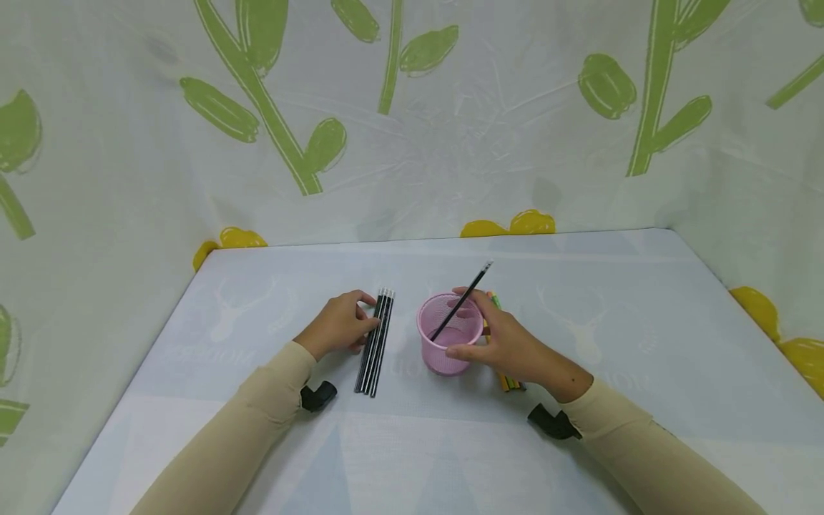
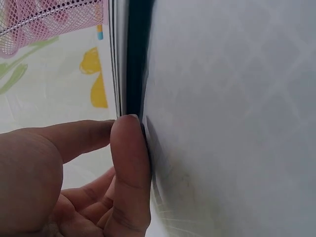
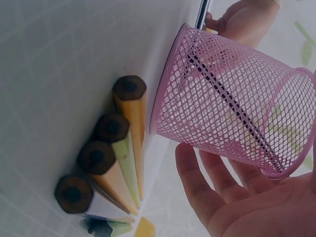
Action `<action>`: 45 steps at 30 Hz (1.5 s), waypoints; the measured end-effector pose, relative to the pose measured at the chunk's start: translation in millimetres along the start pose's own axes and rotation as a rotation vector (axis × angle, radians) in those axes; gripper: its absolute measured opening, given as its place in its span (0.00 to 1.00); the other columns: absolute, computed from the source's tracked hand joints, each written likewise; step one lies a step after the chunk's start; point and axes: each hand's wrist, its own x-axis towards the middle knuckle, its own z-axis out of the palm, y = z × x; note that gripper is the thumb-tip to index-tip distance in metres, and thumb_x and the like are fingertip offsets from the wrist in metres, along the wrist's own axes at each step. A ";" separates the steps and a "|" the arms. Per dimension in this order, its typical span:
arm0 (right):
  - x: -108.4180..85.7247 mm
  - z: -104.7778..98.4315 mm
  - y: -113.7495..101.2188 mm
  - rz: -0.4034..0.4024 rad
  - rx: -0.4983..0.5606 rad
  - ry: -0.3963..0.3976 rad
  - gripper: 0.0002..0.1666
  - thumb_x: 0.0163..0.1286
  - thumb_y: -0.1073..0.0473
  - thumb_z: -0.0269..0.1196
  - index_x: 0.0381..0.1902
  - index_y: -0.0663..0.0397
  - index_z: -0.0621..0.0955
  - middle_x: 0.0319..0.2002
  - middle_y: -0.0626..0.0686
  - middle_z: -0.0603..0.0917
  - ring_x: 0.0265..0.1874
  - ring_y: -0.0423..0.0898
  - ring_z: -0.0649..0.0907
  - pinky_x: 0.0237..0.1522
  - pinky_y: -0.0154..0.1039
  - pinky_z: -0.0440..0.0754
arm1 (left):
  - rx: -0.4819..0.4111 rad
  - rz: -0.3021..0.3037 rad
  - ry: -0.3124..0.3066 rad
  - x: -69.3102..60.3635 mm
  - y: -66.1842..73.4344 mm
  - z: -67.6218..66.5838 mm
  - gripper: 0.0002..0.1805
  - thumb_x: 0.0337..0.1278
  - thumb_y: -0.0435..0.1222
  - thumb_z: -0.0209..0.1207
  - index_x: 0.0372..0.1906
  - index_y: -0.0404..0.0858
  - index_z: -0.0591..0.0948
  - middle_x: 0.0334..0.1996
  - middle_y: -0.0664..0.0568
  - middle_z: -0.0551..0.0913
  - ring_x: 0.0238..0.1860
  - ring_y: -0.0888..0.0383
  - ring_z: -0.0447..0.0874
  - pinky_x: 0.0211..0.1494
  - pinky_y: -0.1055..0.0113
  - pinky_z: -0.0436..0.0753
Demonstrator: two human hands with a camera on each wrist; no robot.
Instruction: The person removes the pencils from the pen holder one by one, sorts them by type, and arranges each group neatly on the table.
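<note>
A pink mesh pencil cup [image 1: 445, 362] stands upright on the table, with one black pencil [image 1: 460, 303] leaning inside. My right hand [image 1: 515, 346] holds the cup from its right side, thumb at the near rim and fingers round the far side. To the left, several black pencils [image 1: 376, 350] lie side by side in a row. My left hand [image 1: 341, 322] pinches the row's left edge between thumb and finger; how many pencils it grips cannot be told. Several coloured pencils [image 3: 129, 113] lie beside the cup, partly hidden under my right hand in the head view.
The table [image 1: 257, 443] has a pale printed cover. Behind it hangs a white sheet [image 1: 450, 164] with green leaf and yellow patterns. Black wrist pieces [image 1: 318, 395] sit under both forearms near the tabletop.
</note>
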 end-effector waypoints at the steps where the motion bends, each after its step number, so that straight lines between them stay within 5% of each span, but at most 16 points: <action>1: 0.1 0.0 -0.2 0.000 -0.002 0.000 0.52 0.62 0.49 0.73 0.76 0.48 0.57 0.71 0.57 0.67 0.63 0.60 0.78 0.62 0.58 0.78 | 0.002 -0.004 0.003 -0.5 0.0 0.3 0.24 0.66 0.38 0.63 0.63 0.36 0.73 0.38 0.46 0.82 0.24 0.58 0.82 0.26 0.68 0.84; 5: 0.4 -0.2 -1.0 -0.003 -0.011 0.001 0.52 0.62 0.49 0.73 0.76 0.49 0.57 0.71 0.58 0.68 0.64 0.59 0.77 0.62 0.58 0.78 | 0.025 0.007 0.028 -4.3 0.7 1.4 0.24 0.66 0.38 0.63 0.63 0.37 0.73 0.36 0.47 0.82 0.21 0.58 0.81 0.26 0.67 0.83; 11: 0.6 -0.1 -0.8 -0.003 -0.015 0.002 0.52 0.62 0.49 0.73 0.75 0.48 0.57 0.71 0.58 0.68 0.64 0.58 0.77 0.61 0.58 0.78 | 0.064 0.120 0.115 -14.9 8.8 2.6 0.17 0.66 0.40 0.62 0.57 0.41 0.77 0.35 0.49 0.82 0.18 0.59 0.77 0.25 0.66 0.79; 26: 1.7 -0.6 -0.1 0.007 -0.022 0.003 0.53 0.62 0.48 0.73 0.76 0.50 0.57 0.72 0.57 0.67 0.65 0.57 0.77 0.62 0.59 0.78 | -0.028 0.420 0.343 -39.5 55.3 14.4 0.09 0.66 0.38 0.60 0.49 0.44 0.83 0.37 0.54 0.82 0.38 0.59 0.82 0.38 0.66 0.81; 45: -1.1 -0.9 -1.1 -0.023 -0.039 0.012 0.50 0.62 0.48 0.73 0.75 0.47 0.58 0.73 0.55 0.66 0.64 0.56 0.77 0.62 0.60 0.77 | -0.015 0.638 0.379 -31.8 84.9 36.0 0.07 0.62 0.36 0.65 0.44 0.43 0.85 0.36 0.56 0.84 0.41 0.58 0.79 0.47 0.59 0.81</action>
